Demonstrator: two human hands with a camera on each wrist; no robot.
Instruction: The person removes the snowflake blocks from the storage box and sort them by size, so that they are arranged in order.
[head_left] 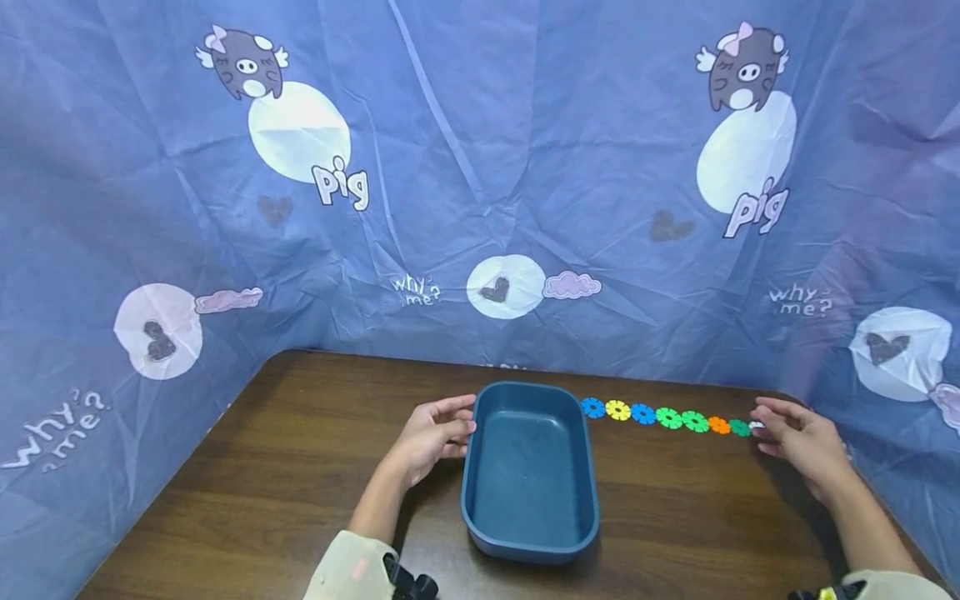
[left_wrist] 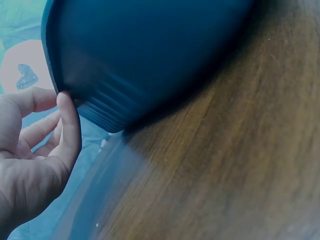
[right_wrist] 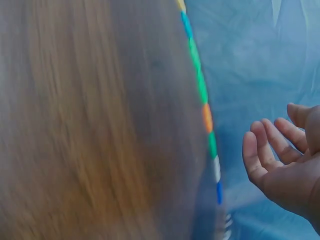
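A dark blue rectangular plastic bin point(head_left: 532, 479) stands on the table, and nothing lies inside it. My left hand point(head_left: 427, 437) is at its left side; in the left wrist view, thumb and finger pinch the bin's rim. Flower-shaped plastic discs point(head_left: 669, 418) in blue, yellow, green, orange and white form a row right of the bin. Over the row's right end is my right hand point(head_left: 802, 442), partly covering the white piece. The right wrist view shows that hand apart from the discs point(right_wrist: 198, 80), fingers loosely bent, holding nothing. A dark blue disc point(right_wrist: 219, 192) ends the row there.
The brown wooden table point(head_left: 322, 492) carries everything. A blue cloth point(head_left: 450, 167) printed with pigs and hearts hangs behind the table and along both sides, close to the row of discs at the back.
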